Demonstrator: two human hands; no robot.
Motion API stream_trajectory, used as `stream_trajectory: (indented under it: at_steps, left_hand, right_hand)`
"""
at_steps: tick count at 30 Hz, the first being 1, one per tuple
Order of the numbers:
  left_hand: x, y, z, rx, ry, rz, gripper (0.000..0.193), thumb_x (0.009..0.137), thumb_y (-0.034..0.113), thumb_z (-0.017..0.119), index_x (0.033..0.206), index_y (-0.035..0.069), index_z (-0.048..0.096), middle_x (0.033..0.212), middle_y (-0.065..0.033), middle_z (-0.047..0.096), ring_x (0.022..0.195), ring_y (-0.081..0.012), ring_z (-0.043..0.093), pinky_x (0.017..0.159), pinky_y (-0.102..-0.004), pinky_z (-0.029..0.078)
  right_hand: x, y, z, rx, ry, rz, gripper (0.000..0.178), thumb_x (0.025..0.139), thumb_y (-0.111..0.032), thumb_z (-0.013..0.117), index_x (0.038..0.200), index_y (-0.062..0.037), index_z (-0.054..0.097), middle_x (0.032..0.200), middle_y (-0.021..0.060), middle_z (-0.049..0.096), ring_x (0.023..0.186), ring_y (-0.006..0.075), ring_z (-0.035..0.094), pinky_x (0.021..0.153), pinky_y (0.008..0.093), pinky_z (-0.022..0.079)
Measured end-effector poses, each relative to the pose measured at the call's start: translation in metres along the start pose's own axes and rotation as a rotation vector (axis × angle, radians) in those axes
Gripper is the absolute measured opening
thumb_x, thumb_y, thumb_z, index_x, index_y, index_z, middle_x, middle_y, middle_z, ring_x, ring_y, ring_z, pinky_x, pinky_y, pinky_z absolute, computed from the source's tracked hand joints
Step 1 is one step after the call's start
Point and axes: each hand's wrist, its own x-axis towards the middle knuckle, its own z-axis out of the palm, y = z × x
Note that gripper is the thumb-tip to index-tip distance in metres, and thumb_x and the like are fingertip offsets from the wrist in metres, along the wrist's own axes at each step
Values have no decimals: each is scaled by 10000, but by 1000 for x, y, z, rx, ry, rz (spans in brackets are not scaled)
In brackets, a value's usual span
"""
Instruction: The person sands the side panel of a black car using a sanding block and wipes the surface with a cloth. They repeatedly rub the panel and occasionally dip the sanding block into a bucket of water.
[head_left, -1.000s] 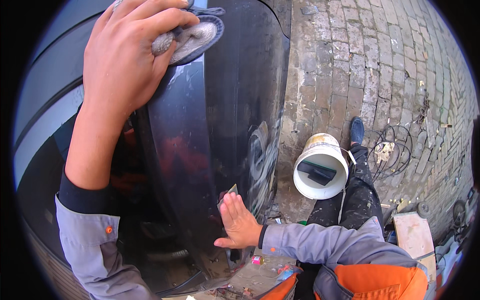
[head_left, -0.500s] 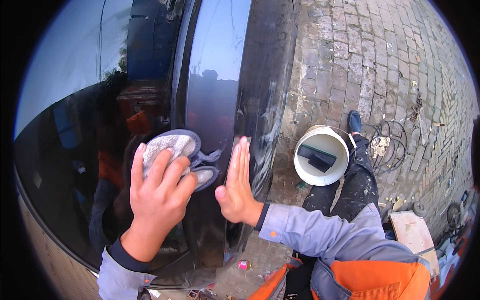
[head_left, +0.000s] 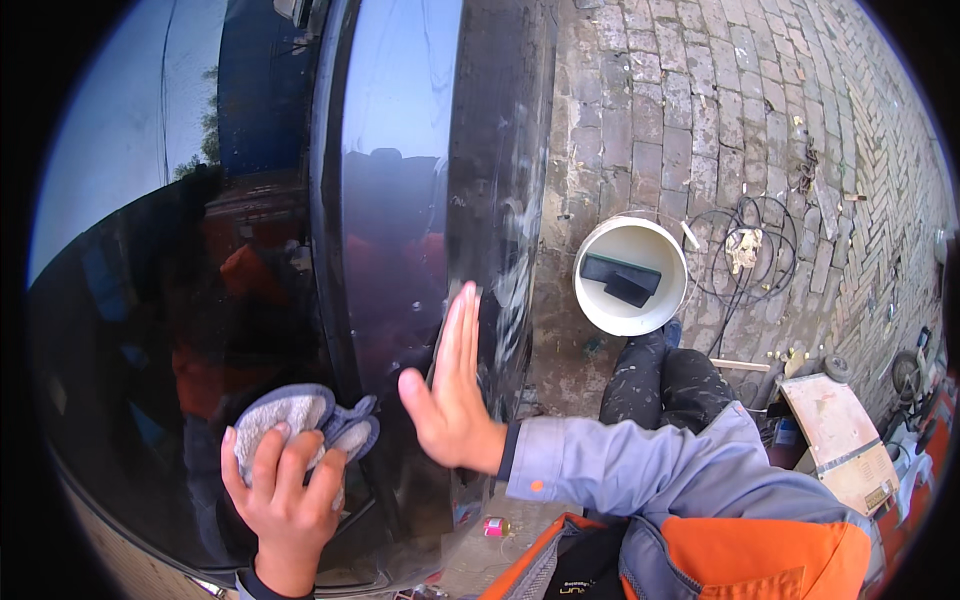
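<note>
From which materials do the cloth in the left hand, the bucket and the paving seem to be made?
The cloth in the left hand looks textile, perhaps terry: pale, nubby surface, soft bluish edging. The bucket is probably plastic, fairly smooth: its white wall and rim look even. The paving seems brick, rough and worn: grey-brown blocks with visible joints, though stone is possible.

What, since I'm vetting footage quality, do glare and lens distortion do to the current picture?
Head view: pale blue reflections mask parts of the glossy dark bodywork; head view: the paving curves toward the right rim, with black corners; head view: both left hand and right hand look fairly sharp.
</note>
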Motion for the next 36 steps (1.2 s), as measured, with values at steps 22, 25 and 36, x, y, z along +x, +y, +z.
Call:
stream_trajectory:
  at_steps: [22, 25, 36]
  left_hand:
    - [4, 19, 31, -39, 75, 111, 257, 681, 92, 865, 890, 194, 756, 1093, -3, 718, 1219, -305, 658, 1241, -607, 392]
    - [0, 19, 30, -45, 67, 133, 219, 712, 86, 824, 894, 178, 744, 1095, -17, 727, 1226, -321, 661, 1247, -587, 383]
    - [-4, 26, 29, 6, 61, 187, 252, 693, 89, 860, 895, 180, 741, 1087, -17, 715, 1194, -306, 667, 1226, -584, 401]
  right_hand:
    - [-17, -7, -8, 108, 108, -243, 972, 1104, -363, 606, 1724, 120, 33, 1788, 407, 15, 1681, 560, 11, 1351, 618, 73]
    - [8, 7, 5, 53, 222, -294, 935, 1111, -370, 602, 1730, 97, 79, 1795, 393, 21, 1685, 547, 7, 1354, 613, 66]
    - [-160, 6, 53, 111, 92, -110, 804, 1142, -179, 504, 1735, 89, 32, 1795, 387, -4, 1672, 579, 22, 1344, 648, 96]
